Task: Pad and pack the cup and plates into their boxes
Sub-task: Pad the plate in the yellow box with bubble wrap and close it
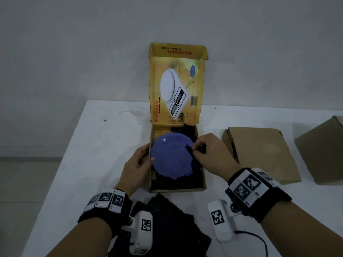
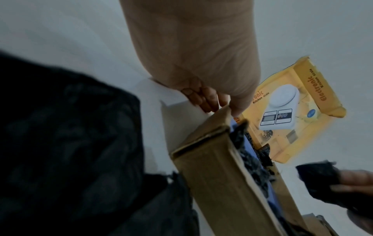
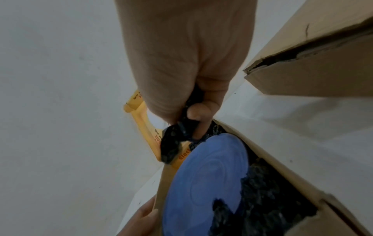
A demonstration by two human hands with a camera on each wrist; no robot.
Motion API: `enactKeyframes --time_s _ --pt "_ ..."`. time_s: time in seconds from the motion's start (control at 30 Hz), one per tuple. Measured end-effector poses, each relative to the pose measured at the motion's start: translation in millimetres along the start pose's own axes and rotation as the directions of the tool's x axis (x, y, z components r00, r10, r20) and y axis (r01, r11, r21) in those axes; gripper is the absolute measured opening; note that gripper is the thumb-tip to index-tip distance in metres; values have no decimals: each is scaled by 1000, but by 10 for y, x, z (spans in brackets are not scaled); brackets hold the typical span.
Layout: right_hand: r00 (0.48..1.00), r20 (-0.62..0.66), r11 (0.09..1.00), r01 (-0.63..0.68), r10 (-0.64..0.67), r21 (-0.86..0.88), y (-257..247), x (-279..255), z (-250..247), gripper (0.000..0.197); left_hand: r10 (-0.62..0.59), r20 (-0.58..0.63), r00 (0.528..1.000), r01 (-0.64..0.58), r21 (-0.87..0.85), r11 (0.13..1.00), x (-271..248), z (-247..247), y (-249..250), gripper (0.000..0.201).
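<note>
A blue plate (image 1: 170, 156) lies in the open yellow kitchen-scale box (image 1: 203, 173), on black foam padding (image 1: 176, 183). The lid (image 1: 174, 89) stands upright behind it. My left hand (image 1: 146, 154) grips the box's left wall (image 2: 218, 175), fingers (image 2: 203, 99) outside and thumb over the rim by the plate's edge. My right hand (image 1: 194, 151) pinches a small black foam piece (image 1: 189, 148) just over the plate's right edge. In the right wrist view the foam piece (image 3: 173, 143) hangs from the fingers (image 3: 197, 115) above the plate (image 3: 206, 183).
Loose black foam sheets (image 1: 167, 219) lie on the white table in front of the box, between my wrists. A flat closed brown carton (image 1: 259, 153) sits right of the box, and a taller brown carton (image 1: 323, 149) stands at the far right. A wall rises behind the table.
</note>
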State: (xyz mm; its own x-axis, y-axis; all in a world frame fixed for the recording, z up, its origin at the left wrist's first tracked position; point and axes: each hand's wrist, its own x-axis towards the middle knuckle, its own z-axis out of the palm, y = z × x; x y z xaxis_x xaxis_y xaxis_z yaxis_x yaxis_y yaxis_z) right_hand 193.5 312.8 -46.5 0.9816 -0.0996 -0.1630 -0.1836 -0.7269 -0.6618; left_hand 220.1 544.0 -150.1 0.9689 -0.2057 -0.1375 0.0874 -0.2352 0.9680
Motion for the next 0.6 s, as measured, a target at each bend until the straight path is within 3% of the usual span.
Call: enactKeyframes --time_s 0.1,0.2,0.3,0.43,0.53,0.6 --pt "995 -74 994 -57 64 96 -48 142 45 21 33 -43 999 -31 43 999 -12 47 14 38" --pt "987 -157 991 9 13 136 -177 324 95 21 67 -91 994 -59 89 994 -12 96 30 31" --pt "977 -95 981 192 -190 9 -274 487 218 43 84 -125 989 -67 128 989 -15 134 -16 42" --pt "955 -23 935 283 -294 -212 -308 743 311 42 150 -120 981 -121 218 968 -28 163 -71 47" --pt "873 -21 755 410 -488 -511 -302 887 351 35 151 -120 981 -115 266 957 -27 156 -135 56" --pt "851 42 635 423 -524 -647 -312 945 377 30 139 -133 981 -94 298 950 -34 164 -165 60"
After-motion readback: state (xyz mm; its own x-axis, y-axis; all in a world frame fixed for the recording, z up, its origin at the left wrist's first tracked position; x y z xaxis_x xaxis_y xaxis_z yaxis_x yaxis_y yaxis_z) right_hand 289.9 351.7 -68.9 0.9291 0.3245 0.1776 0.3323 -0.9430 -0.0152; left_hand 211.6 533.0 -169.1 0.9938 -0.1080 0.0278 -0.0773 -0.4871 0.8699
